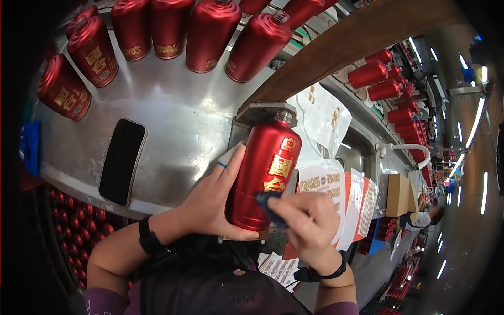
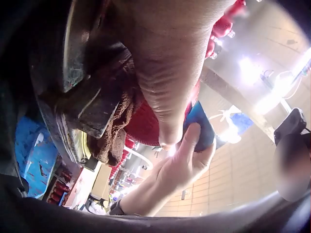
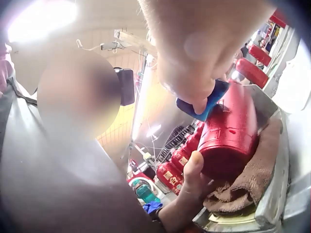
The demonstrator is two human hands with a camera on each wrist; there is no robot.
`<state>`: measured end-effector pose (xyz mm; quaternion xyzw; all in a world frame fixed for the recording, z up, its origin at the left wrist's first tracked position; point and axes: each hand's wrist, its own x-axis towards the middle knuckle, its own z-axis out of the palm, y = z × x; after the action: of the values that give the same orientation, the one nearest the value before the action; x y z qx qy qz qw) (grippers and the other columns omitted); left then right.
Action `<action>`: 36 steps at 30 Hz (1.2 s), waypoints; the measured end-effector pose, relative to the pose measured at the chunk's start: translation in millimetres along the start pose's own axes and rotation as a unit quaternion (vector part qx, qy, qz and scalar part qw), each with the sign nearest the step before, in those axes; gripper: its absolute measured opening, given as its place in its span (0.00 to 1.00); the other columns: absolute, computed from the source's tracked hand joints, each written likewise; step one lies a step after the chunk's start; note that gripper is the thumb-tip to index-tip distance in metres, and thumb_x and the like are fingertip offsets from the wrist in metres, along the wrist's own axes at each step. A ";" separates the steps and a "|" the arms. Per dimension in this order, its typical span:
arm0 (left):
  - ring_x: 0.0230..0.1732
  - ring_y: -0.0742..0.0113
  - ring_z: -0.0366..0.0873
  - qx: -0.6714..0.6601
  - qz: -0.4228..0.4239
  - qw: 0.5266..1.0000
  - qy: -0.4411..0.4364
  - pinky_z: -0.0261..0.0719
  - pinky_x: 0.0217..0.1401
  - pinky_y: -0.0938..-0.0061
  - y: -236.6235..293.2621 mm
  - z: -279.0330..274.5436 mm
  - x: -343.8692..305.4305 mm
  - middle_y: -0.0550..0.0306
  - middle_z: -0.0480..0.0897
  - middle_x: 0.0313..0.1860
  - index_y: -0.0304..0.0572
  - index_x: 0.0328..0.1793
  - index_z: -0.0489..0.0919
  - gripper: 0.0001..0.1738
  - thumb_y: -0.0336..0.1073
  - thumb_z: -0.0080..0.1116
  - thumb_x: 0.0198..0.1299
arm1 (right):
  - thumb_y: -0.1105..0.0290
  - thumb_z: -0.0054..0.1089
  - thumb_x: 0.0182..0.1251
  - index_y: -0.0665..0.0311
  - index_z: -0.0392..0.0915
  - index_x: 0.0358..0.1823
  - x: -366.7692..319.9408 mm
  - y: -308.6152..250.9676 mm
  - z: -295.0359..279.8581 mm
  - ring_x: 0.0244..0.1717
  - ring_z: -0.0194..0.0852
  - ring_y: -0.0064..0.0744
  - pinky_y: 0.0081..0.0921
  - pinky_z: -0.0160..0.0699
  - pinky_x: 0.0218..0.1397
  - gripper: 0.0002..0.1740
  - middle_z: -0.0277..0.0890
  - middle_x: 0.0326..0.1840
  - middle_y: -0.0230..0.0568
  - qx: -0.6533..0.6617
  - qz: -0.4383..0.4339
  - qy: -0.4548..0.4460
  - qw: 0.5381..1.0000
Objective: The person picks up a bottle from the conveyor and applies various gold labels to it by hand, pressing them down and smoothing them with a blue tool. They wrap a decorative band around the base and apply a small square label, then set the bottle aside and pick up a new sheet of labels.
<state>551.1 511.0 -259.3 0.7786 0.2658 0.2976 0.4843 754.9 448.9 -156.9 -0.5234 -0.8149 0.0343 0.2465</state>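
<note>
By the near edge of the bench (image 1: 168, 181), holding a red bottle (image 1: 253, 170) with the left hand (image 1: 218, 197), curled round its lower body, thumb at the base. Pinching a flat blue piece (image 1: 271, 209) in the right hand (image 1: 311, 223), at the lower gold lettering. Resting the bottle on a brown cloth (image 3: 252, 189). Farther out, with a phone (image 1: 123, 163) to the left, label sheets (image 1: 323, 181) to the right. Beyond, with standing bottles (image 1: 212, 37) along the far side and a tap (image 1: 412, 148) off right.

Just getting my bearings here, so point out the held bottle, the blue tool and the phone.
Held bottle (image 1: 257, 176), head view, on its red side.
Blue tool (image 2: 200, 125), left wrist view, on its flat face.
Phone (image 1: 123, 161), head view, on its dark screen.
</note>
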 end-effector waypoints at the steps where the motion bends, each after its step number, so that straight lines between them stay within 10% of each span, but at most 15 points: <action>1: 0.75 0.30 0.62 -0.002 0.000 1.000 -0.003 0.70 0.72 0.55 0.5 1.1 -0.9 0.24 0.54 0.78 0.26 0.83 0.37 0.84 0.63 0.83 0.33 | 0.72 0.66 0.43 0.55 0.89 0.46 4.1 4.1 -1.0 0.36 0.79 0.33 0.27 0.79 0.34 0.23 0.80 0.38 0.33 -0.015 0.003 0.009 1.000; 12: 0.67 0.32 0.71 -0.001 0.000 1.000 -0.004 0.76 0.65 0.56 -3.5 -1.9 -0.9 0.24 0.57 0.75 0.27 0.83 0.36 0.85 0.62 0.84 0.32 | 0.73 0.68 0.46 0.56 0.89 0.45 7.3 -13.5 0.3 0.33 0.77 0.31 0.26 0.77 0.31 0.20 0.80 0.35 0.33 0.061 -0.025 -0.034 0.997; 20: 0.70 0.31 0.66 0.025 0.013 1.000 -0.008 0.69 0.72 0.55 -3.3 -2.4 0.8 0.24 0.57 0.77 0.23 0.82 0.36 0.86 0.64 0.83 0.32 | 0.72 0.70 0.60 0.61 0.86 0.45 66.6 70.0 -12.2 0.30 0.73 0.39 0.32 0.71 0.35 0.11 0.73 0.29 0.42 0.027 0.143 0.036 0.989; 26: 0.73 0.28 0.61 -0.004 0.006 1.000 -0.023 0.63 0.76 0.51 -4.5 0.7 0.9 0.24 0.56 0.77 0.23 0.82 0.35 0.85 0.61 0.83 0.33 | 0.70 0.71 0.61 0.61 0.86 0.47 56.2 65.0 -2.5 0.36 0.79 0.37 0.28 0.76 0.41 0.13 0.80 0.35 0.40 0.280 0.215 -0.011 0.936; 28: 0.75 0.28 0.58 0.014 0.027 0.999 -0.027 0.60 0.77 0.50 -14.3 -7.3 -3.2 0.24 0.54 0.78 0.23 0.82 0.34 0.85 0.61 0.83 0.33 | 0.75 0.70 0.62 0.64 0.86 0.46 67.3 78.0 -1.8 0.37 0.77 0.26 0.23 0.73 0.41 0.11 0.81 0.37 0.38 0.089 0.233 0.012 0.968; 33: 0.78 0.31 0.55 0.010 0.022 0.999 -0.022 0.59 0.78 0.50 -4.0 -7.3 -0.8 0.26 0.51 0.80 0.29 0.83 0.32 0.84 0.58 0.84 0.35 | 0.68 0.71 0.63 0.64 0.85 0.47 54.7 66.0 1.1 0.41 0.82 0.39 0.29 0.79 0.47 0.13 0.83 0.40 0.44 0.307 0.255 -0.018 0.917; 36: 0.79 0.33 0.54 -0.032 0.016 0.999 -0.027 0.59 0.78 0.50 -15.7 -11.5 -4.4 0.28 0.51 0.80 0.32 0.84 0.31 0.84 0.57 0.84 0.36 | 0.68 0.71 0.62 0.64 0.85 0.48 65.7 81.2 2.1 0.41 0.82 0.38 0.30 0.79 0.45 0.14 0.83 0.39 0.44 0.187 0.222 0.029 0.957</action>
<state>537.9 520.9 -270.5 0.7749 0.2304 0.2922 0.5109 800.0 543.0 -160.2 -0.6365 -0.6499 0.2246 0.3494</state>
